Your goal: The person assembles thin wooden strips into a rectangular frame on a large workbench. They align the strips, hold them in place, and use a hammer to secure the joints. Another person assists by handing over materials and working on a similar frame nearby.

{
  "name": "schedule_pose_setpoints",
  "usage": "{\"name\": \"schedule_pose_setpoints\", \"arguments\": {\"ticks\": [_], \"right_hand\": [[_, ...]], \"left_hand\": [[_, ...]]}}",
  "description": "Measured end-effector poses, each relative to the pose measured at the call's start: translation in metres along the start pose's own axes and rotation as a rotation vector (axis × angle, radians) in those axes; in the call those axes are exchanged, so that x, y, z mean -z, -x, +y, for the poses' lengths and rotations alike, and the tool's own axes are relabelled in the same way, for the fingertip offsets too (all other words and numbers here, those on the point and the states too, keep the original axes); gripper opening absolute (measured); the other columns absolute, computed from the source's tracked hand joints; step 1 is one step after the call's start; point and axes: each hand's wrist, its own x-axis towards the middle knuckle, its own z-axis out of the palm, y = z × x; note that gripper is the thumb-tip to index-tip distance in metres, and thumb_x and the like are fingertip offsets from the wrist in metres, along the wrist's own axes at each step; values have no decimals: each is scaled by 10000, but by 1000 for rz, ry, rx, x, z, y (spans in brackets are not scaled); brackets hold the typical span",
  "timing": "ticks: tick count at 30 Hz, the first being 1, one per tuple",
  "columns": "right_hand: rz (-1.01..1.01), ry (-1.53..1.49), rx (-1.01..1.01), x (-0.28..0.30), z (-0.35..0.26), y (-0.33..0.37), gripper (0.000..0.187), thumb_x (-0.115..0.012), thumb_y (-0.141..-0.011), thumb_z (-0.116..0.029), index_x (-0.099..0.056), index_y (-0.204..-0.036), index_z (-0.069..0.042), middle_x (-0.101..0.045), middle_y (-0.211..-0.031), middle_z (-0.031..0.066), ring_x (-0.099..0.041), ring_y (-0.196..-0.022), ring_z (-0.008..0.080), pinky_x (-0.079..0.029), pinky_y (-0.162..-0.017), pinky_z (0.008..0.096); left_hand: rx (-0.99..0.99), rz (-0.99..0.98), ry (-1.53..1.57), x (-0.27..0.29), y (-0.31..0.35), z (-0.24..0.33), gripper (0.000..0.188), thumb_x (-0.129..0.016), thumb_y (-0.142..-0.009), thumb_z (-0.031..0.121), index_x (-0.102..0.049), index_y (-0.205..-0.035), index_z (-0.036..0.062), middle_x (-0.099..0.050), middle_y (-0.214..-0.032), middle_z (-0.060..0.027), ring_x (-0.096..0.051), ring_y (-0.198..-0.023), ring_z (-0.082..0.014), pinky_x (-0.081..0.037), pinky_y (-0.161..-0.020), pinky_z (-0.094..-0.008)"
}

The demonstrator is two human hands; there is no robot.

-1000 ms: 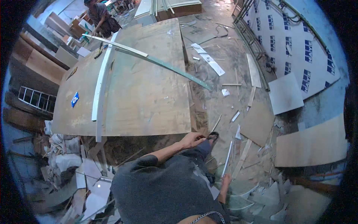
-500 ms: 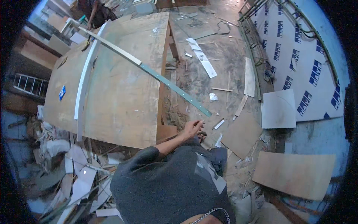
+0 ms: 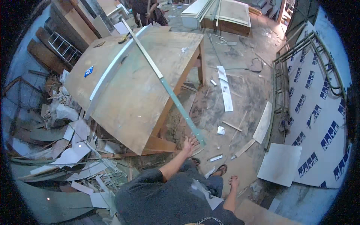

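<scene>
My left hand (image 3: 190, 146) reaches out with its fingers spread, beside the near end of a long narrow strip (image 3: 176, 100). Whether the fingertips touch the strip is too small to make out. The strip is pale wood along its far half and green with small light dots along its near half. It lies slanted across a large wooden table (image 3: 150, 112), and its green end juts past the table edge. Low at my right side hangs my right hand (image 3: 234, 182), its fingers curled in, with nothing visible in them.
A long white bar (image 3: 112, 69) lies across the table, with a blue packet (image 3: 88, 71) left of it. Another person (image 3: 148, 13) stands beyond the far end. Offcuts (image 3: 84, 150) pile up at the left. A white board (image 3: 279, 165) and printed sheet (image 3: 318, 120) stand right.
My view has swung so the table sits lower and more of the far room shows. My left hand has opened out toward the green strip end. My right hand now shows apart at the right.
</scene>
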Motion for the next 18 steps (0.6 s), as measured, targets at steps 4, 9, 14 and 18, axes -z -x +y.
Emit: {"name": "schedule_pose_setpoints", "arguments": {"ticks": [4, 9, 14, 18], "right_hand": [[-31, -76, 162, 34, 10, -42, 155, -496, -884, -168, -505, -1000, -67, -566, -724, 64, -575, -539, 160, -451, -411, 285], [48, 33, 27, 131, 62, -8, 166, -497, -885, -206, -532, -968, -67, -566, -717, 67, -582, -545, 170, -450, -419, 302], [-81, 119, -136, 178, 102, -4, 199, -519, -870, -203, -527, -998, -50, -573, -741, 81, -590, -554, 183, -464, -433, 314], [-103, 179, -117, 200, 79, -23, 232, -537, -859, -200, -523, -1023, -37, -578, -760, 92, -596, -561, 193, -475, -443, 323]], "left_hand": [[-78, 2, 58, -9, -16, -11, 720, -173, -917, 631, -342, -1379, 105, -441, -1355, -142, -439, -1206, -308, -347, -965, -511], [-120, -124, 37, -60, -23, -36, 608, -198, -939, 575, -458, -1301, 162, -549, -1203, -89, -533, -1057, -278, -435, -881, -440], [-111, -166, 78, -90, -43, -26, 493, -285, -939, 494, -536, -1223, 179, -578, -1151, -31, -564, -971, -221, -467, -831, -392], [-81, -234, 118, -135, -76, -17, 453, -312, -948, 460, -540, -1204, 163, -589, -1139, -36, -568, -968, -224, -468, -853, -398]]}}
